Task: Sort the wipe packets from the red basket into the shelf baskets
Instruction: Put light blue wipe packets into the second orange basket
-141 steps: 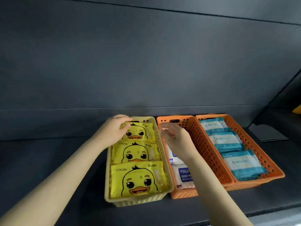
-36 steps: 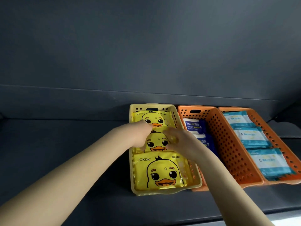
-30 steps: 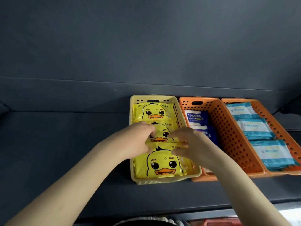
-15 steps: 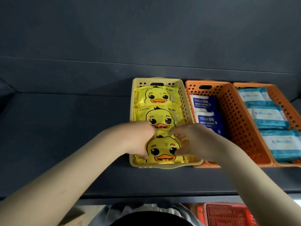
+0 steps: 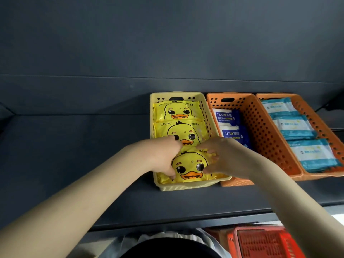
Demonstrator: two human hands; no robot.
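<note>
While the front duck packet [image 5: 191, 164] lies at the near end of the yellow basket [image 5: 178, 187] on the shelf [image 5: 74, 155], the left hand [image 5: 163, 157] curls its fingers [image 5: 168, 171] round the packet's left edge and the right hand [image 5: 227, 157] pinches its right edge (two other duck packets [image 5: 177, 111] lie behind it).

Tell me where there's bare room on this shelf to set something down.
Bare shelf lies left of the yellow basket and along the shelf's front edge. Crowded: the yellow basket, where left hand and right hand hold the front duck packet.
</note>
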